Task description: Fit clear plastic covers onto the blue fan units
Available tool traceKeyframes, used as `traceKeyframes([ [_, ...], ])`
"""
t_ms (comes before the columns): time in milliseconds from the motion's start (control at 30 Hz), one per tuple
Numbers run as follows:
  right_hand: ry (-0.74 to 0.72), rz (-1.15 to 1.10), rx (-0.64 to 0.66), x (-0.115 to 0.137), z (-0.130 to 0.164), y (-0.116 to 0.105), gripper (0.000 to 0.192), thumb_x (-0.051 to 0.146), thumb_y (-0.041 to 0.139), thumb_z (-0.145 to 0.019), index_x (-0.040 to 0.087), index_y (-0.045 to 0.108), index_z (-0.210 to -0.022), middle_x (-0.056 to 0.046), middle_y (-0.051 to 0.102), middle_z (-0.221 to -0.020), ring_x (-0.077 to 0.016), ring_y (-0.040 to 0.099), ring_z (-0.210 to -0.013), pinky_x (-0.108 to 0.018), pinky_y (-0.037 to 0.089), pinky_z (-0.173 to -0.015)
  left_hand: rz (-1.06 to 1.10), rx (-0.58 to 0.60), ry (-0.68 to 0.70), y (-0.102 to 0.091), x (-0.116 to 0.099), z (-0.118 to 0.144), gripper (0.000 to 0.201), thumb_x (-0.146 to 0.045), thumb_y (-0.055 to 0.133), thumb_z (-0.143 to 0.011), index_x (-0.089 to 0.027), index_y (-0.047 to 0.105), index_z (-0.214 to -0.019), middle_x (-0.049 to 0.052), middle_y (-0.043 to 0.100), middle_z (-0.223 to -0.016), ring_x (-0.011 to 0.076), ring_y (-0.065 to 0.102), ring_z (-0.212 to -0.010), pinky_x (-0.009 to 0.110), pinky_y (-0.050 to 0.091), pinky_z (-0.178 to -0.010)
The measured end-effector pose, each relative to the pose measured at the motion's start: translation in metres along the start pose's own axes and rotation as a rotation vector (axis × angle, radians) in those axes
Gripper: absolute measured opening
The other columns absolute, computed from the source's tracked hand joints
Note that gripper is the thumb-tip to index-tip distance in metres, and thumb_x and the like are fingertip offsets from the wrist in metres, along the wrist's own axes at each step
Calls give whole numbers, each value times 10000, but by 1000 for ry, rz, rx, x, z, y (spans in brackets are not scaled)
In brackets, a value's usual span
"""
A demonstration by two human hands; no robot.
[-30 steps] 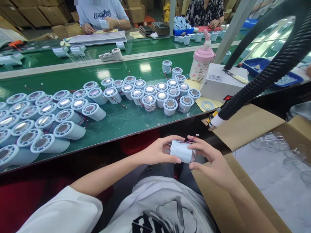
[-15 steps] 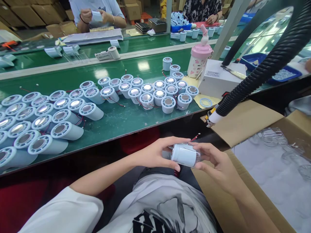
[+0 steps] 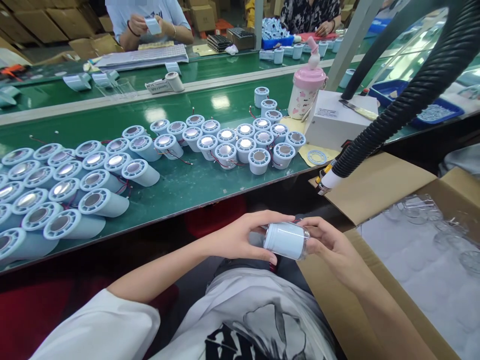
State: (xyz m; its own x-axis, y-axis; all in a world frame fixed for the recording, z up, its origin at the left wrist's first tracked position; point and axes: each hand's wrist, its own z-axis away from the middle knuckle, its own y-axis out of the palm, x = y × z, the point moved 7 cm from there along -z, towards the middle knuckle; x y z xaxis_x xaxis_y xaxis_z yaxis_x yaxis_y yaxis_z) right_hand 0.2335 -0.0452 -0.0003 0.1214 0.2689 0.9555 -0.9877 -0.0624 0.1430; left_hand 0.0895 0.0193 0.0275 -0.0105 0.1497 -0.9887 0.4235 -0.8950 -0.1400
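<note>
Above my lap I hold a light blue plastic cylinder [image 3: 285, 240] lying on its side, with a clear plastic shell around it that shows at both ends. My left hand [image 3: 245, 237] grips its left end, thumb below and fingers over the top. At the other end my right hand [image 3: 330, 245] is closed on the clear rim, its fingertips partly hidden behind the shell. Many similar light blue cylinders [image 3: 258, 161] stand on the green bench, with round metallic discs on top and thin red and black wires between them.
A black corrugated hose [image 3: 412, 100] hangs at right before a white box-shaped device [image 3: 339, 117]. Beside that stands a pink-lidded cup [image 3: 307, 90]. An open cardboard box [image 3: 378, 185] holds clear plastic shells [image 3: 420, 210]. Across the bench [image 3: 180, 187], two people work with their hands.
My right hand's fingers have shifted along the shell's right end, curling in closer. The wire end sticking up behind the cylinder has dropped out of sight. My left hand stays nearly still.
</note>
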Motion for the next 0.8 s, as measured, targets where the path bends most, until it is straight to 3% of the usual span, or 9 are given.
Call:
traceKeyframes([
  [133, 35, -43, -8, -5, -3, -1, 388, 546, 656, -826, 213, 575, -1010, 11, 652, -788, -119, 633, -680, -217, 550, -613, -42, 0, 49, -1, -3, 1, 739, -246, 804, -702, -286, 490, -1369, 106, 514, -1366, 247, 485, -1284, 339, 481, -1009],
  [467, 160, -161, 13, -22, -9, 6, 444, 623, 549, -862, 180, 532, -882, 15, 659, -653, -119, 646, -529, -204, 539, -493, -95, -6, 114, -4, -6, 0, 727, -245, 801, -706, -277, 495, -1365, 114, 520, -1379, 253, 473, -1302, 365, 456, -1043],
  [700, 302, -297, 12, -29, -9, 16, 561, 735, 615, -725, 192, 494, -801, 16, 644, -517, -118, 616, -407, -144, 462, -368, -119, -3, 197, -3, -8, -1, 762, -217, 825, -673, -287, 508, -1362, 116, 519, -1401, 260, 467, -1314, 408, 376, -1109],
  [800, 353, -322, 23, -31, -7, 18, 517, 696, 546, -813, 179, 527, -803, -7, 651, -513, -106, 602, -387, -123, 435, -343, -89, -3, 207, -3, -8, -2, 778, -208, 832, -661, -305, 506, -1361, 113, 499, -1417, 265, 454, -1324, 411, 375, -1107],
])
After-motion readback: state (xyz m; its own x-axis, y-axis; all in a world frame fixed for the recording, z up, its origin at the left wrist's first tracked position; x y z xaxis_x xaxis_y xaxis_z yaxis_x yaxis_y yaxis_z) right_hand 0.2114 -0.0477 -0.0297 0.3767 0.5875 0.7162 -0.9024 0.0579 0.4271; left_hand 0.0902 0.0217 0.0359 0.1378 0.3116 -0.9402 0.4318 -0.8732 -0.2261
